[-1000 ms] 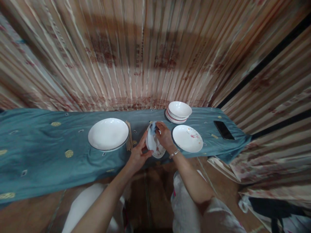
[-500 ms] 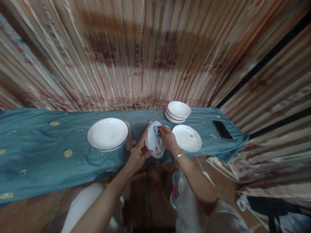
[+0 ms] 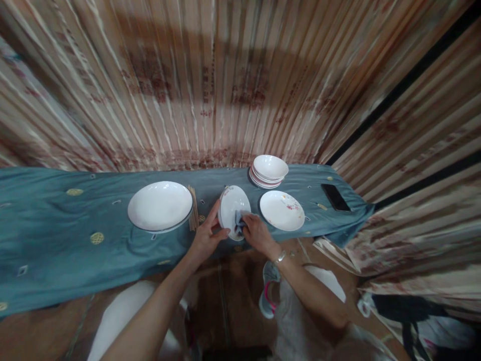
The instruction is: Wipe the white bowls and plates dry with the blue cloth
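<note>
A white plate (image 3: 230,205) with a floral print is tilted up over the front of the table. My left hand (image 3: 209,231) grips its left edge, thumb across the near rim and fingers behind. Pinched in my right hand (image 3: 259,234) is a small blue-grey cloth (image 3: 239,217), pressed against the lower right of the plate's face. Just right of my hands lies another flower-printed plate (image 3: 280,210). Chopsticks (image 3: 193,209) lie to the left, beside a large white dish (image 3: 160,206) with a dark rim.
Behind the flat plate stands a stack of white bowls and plates (image 3: 268,170). A black phone (image 3: 335,197) lies at the right end of the blue patterned tablecloth (image 3: 75,235). A pleated curtain (image 3: 225,90) hangs along the back.
My right hand has slid the cloth down the plate's face, from its upper part to the lower right. The whole view has shifted slightly, and my left hand keeps its grip.
</note>
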The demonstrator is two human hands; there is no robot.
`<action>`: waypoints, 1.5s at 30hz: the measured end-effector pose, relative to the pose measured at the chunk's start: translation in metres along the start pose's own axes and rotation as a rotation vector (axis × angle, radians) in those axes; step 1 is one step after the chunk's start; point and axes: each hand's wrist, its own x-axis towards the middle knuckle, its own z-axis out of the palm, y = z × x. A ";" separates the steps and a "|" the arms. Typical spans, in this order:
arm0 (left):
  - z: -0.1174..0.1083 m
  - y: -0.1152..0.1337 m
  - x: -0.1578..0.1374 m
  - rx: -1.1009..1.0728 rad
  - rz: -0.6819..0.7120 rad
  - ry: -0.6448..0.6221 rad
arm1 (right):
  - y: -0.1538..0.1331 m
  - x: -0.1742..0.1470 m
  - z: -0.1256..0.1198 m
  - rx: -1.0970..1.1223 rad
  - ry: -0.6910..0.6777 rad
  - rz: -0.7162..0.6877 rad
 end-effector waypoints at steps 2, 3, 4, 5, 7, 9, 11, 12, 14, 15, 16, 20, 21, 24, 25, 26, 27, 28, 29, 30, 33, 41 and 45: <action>0.001 0.002 -0.001 -0.022 -0.013 0.011 | -0.005 -0.005 -0.001 0.043 -0.006 0.016; 0.001 0.003 -0.001 -0.032 -0.020 0.018 | -0.007 -0.008 -0.002 0.075 -0.009 0.019; 0.002 0.004 -0.001 -0.044 -0.025 0.027 | -0.010 -0.010 -0.003 0.115 -0.011 0.018; 0.002 0.005 -0.001 -0.056 -0.028 0.033 | -0.012 -0.011 -0.004 0.161 -0.016 0.014; 0.002 0.005 0.000 -0.076 -0.028 0.036 | -0.017 -0.013 -0.008 0.266 -0.027 0.007; 0.002 0.005 0.000 -0.082 -0.026 0.034 | -0.021 -0.014 -0.012 0.396 -0.054 0.011; 0.001 0.004 0.001 -0.079 -0.022 0.038 | -0.025 -0.014 -0.018 0.544 -0.109 0.009; 0.000 0.003 0.002 -0.080 -0.020 0.042 | -0.026 -0.013 -0.021 0.612 -0.138 0.002; -0.001 0.001 0.003 -0.093 -0.020 0.047 | -0.030 -0.013 -0.025 0.694 -0.173 -0.025; -0.002 0.000 0.003 -0.103 -0.024 0.050 | -0.031 -0.014 -0.027 0.700 -0.172 -0.043; -0.002 -0.001 0.004 -0.117 -0.031 0.054 | -0.033 -0.014 -0.027 0.682 -0.159 -0.060; -0.002 -0.002 0.004 -0.191 -0.084 0.092 | -0.038 -0.017 -0.024 0.478 -0.056 -0.121; -0.001 -0.001 0.003 -0.205 -0.098 0.098 | -0.039 -0.017 -0.023 0.429 -0.039 -0.132; -0.001 0.001 0.002 -0.208 -0.114 0.096 | -0.039 -0.016 -0.025 0.341 -0.036 -0.169; -0.002 0.001 0.002 -0.190 -0.111 0.090 | -0.039 -0.015 -0.028 0.327 -0.040 -0.178; -0.004 0.001 0.002 -0.159 -0.102 0.086 | -0.038 -0.014 -0.032 0.319 -0.044 -0.182; -0.006 0.000 0.002 -0.112 -0.087 0.085 | -0.037 -0.013 -0.037 0.314 -0.049 -0.181; -0.009 -0.001 0.002 -0.047 -0.065 0.087 | -0.036 -0.011 -0.042 0.312 -0.054 -0.177; -0.013 -0.002 0.003 0.035 -0.038 0.092 | -0.034 -0.010 -0.047 0.313 -0.061 -0.171; -0.017 -0.004 0.003 0.132 0.000 0.108 | -0.032 -0.008 -0.051 0.315 -0.070 -0.166; -0.029 -0.006 0.005 0.467 0.186 0.207 | -0.025 -0.003 -0.061 0.322 -0.109 -0.166; -0.023 0.005 0.012 0.676 0.522 -0.001 | -0.018 0.005 -0.063 0.317 -0.132 -0.213; -0.010 0.008 0.017 0.505 0.443 0.021 | -0.014 0.007 -0.063 0.418 -0.062 -0.163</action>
